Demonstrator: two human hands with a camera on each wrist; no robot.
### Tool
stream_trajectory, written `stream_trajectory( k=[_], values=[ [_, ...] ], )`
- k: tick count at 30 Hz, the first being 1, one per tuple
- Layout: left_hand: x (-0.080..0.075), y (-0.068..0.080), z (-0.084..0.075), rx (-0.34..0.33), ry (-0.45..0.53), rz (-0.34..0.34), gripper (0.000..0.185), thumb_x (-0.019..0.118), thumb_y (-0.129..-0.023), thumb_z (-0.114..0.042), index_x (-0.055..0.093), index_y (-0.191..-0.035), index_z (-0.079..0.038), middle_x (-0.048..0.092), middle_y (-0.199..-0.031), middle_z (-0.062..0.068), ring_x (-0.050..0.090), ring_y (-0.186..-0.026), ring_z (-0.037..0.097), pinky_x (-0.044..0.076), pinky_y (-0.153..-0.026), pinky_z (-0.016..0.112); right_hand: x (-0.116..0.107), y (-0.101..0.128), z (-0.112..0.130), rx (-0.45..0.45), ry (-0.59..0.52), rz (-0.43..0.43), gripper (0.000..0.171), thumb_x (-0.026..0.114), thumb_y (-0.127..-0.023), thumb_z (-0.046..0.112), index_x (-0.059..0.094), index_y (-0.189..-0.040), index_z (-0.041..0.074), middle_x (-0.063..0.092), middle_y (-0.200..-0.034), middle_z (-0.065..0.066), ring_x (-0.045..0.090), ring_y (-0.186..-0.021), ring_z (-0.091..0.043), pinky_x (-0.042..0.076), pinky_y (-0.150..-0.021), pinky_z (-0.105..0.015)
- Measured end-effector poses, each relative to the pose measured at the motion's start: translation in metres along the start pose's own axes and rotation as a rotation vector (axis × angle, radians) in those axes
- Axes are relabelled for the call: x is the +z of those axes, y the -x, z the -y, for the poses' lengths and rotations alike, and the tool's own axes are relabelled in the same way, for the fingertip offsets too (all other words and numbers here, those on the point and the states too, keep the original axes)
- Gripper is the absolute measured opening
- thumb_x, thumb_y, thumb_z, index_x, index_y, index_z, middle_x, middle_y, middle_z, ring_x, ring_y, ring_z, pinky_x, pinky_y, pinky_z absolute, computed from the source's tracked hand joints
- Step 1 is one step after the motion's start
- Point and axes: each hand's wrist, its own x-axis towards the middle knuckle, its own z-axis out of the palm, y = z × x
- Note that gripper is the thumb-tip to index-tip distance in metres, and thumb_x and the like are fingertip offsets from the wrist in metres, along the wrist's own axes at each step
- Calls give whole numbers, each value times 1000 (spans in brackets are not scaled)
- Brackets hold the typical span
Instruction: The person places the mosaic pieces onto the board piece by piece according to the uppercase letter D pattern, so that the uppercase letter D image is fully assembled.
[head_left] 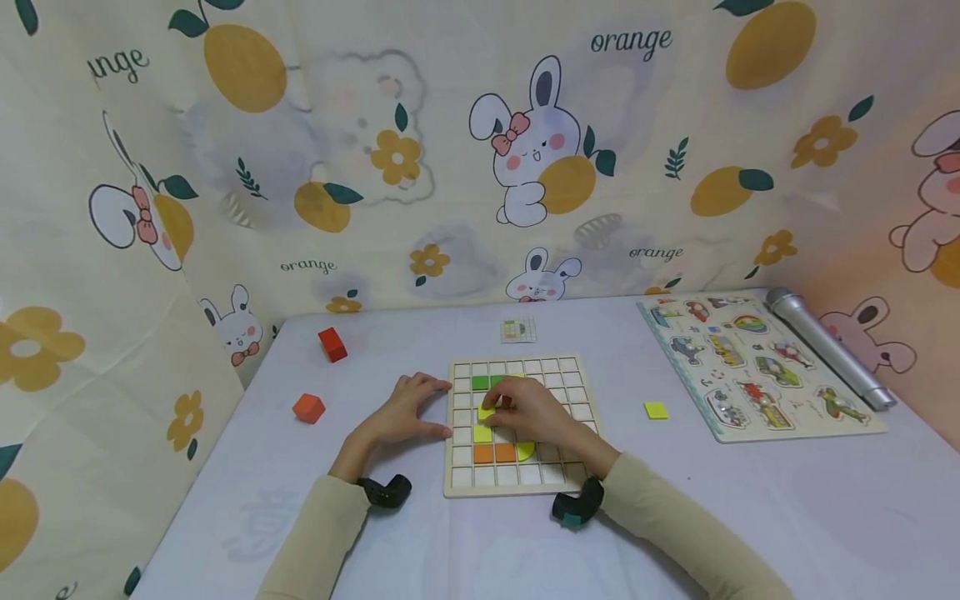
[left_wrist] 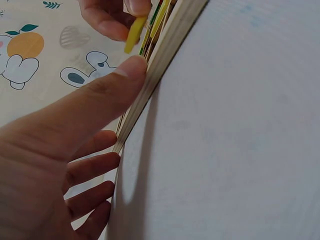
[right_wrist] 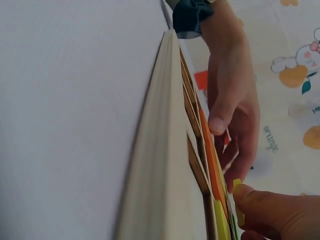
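Soft, even indoor light, faint shadows, no glare; wrist views blurred close up, edges bowed.

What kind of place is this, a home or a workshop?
Probably a home play corner, or a tabletop set up for recording. A cartoon rabbit-and-orange cloth hangs round the table, and toys lie on it: a grid board with coloured tiles, a vehicle puzzle and wooden blocks.

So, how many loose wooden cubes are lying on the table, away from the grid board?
2. A red cube lies toward the far left of the table, and an orange cube lies nearer, left of the left hand. Others may be hidden.
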Motion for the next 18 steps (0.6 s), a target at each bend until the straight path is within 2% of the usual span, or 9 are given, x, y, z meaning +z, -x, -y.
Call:
stream_trajectory(
  k=[9, 18],
  values=[
    [0, -1, 0, -16, -1, 6, 76, 78, -70, -47, 48, -135, -22, 43, -133, 2, 31, -120, 23, 33, -99, 48, 7, -3, 1, -2, 16, -4, 14, 74, -80, 19, 72, -92, 11, 65, -86, 4, 52, -71, -8, 44, -66, -22],
    [0, 0, -1, -13, -4, 6, 75, 78, -70, -46, 48, -135, -22, 43, -132, 1, 31, -120, 22, 32, -100, 48, 4, 1, 1, -18, -25, 31, 14, 71, -83, 11, 73, -96, 9, 62, -93, 0, 55, -80, -10, 48, -69, -22]
  ],
)
